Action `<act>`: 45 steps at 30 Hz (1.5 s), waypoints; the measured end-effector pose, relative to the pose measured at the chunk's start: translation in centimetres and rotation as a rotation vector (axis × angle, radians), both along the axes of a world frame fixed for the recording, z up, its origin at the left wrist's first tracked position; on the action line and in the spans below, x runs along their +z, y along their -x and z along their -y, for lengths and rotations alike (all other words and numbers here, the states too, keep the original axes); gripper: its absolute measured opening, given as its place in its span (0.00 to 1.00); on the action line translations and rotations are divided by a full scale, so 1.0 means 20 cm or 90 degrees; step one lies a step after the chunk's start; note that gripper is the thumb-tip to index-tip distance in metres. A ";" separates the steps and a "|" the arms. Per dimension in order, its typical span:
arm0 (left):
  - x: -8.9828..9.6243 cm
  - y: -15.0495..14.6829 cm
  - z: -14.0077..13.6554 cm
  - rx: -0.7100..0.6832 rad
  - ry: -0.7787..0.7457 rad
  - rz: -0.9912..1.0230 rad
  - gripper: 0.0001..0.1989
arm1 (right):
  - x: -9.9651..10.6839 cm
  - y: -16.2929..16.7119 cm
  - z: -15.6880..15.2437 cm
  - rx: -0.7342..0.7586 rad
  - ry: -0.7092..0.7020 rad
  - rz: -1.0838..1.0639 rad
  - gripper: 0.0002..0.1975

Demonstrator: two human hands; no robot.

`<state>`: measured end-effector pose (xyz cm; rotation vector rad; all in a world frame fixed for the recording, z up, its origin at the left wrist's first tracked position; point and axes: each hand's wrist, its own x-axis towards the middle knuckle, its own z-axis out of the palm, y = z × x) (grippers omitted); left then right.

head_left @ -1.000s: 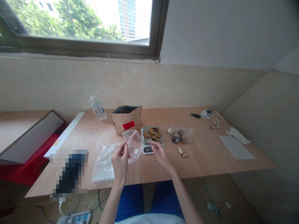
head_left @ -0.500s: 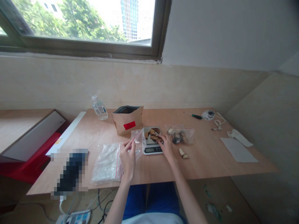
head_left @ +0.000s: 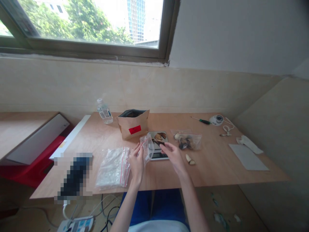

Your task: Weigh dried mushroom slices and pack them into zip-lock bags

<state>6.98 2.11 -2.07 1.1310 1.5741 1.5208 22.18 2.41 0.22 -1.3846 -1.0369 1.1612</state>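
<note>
My left hand pinches the edge of a clear zip bag, its fingers closed. The bag overlaps the left side of a white digital scale. Over the front of the weighing plate, my right hand has its thumb and fingers closed on a dark dried mushroom slice, partly hidden by the fingertips. More brown dried mushroom slices lie on the plate behind it. To the right are a filled zip bag of mushroom pieces and one loose pale mushroom piece.
A stack of clear zip bags lies left of my hands. Behind stands an open brown paper pouch beside a water bottle. A screwdriver, small white camera and paper sheet lie right. A blurred-out dark object is front left.
My left hand has moved the bag right, over the scale's edge. My right hand has drawn back toward the bag with a mushroom slice from the plate.
</note>
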 end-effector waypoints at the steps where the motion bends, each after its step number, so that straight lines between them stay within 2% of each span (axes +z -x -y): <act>1: 0.00 -0.01 0.00 -0.006 -0.002 0.016 0.13 | 0.02 0.03 0.02 0.038 0.024 -0.041 0.22; 3: 0.01 -0.03 0.01 -0.010 -0.009 0.051 0.13 | 0.04 0.09 0.03 0.107 0.045 -0.056 0.20; 6: 0.01 -0.04 0.03 0.002 -0.011 0.093 0.14 | 0.02 0.14 0.03 0.147 0.065 0.040 0.18; 9: 0.00 -0.05 0.06 0.000 -0.004 0.103 0.14 | 0.01 0.15 0.01 0.129 0.091 0.186 0.17; 13: 0.01 -0.07 0.09 -0.015 -0.003 0.068 0.16 | 0.04 0.19 -0.01 0.037 0.018 0.360 0.16; 17: 0.03 -0.07 0.10 -0.016 0.003 0.037 0.15 | 0.08 0.24 -0.02 0.036 -0.022 0.328 0.17; 20: 0.03 -0.04 0.08 0.024 0.020 0.065 0.14 | 0.08 0.23 -0.03 0.059 -0.080 0.288 0.17; 23: 0.04 0.00 0.06 0.043 0.020 0.146 0.15 | 0.03 0.17 -0.09 0.003 -0.170 0.311 0.17; 26: 0.04 0.02 0.04 0.038 0.040 0.303 0.16 | -0.08 0.13 -0.19 -0.049 -0.242 0.439 0.14; 29: 0.06 0.02 0.04 0.056 0.057 0.433 0.15 | -0.20 0.15 -0.29 0.004 -0.239 0.627 0.16; 32: 0.08 0.02 0.05 0.053 0.044 0.470 0.13 | -0.29 0.20 -0.34 0.024 -0.197 0.721 0.19; 36: 0.08 0.03 0.06 0.037 0.053 0.452 0.13 | -0.34 0.21 -0.35 -0.009 -0.188 0.720 0.13; 45: 0.10 0.01 0.06 0.010 0.075 0.479 0.14 | -0.36 0.08 -0.34 0.016 -0.206 0.682 0.11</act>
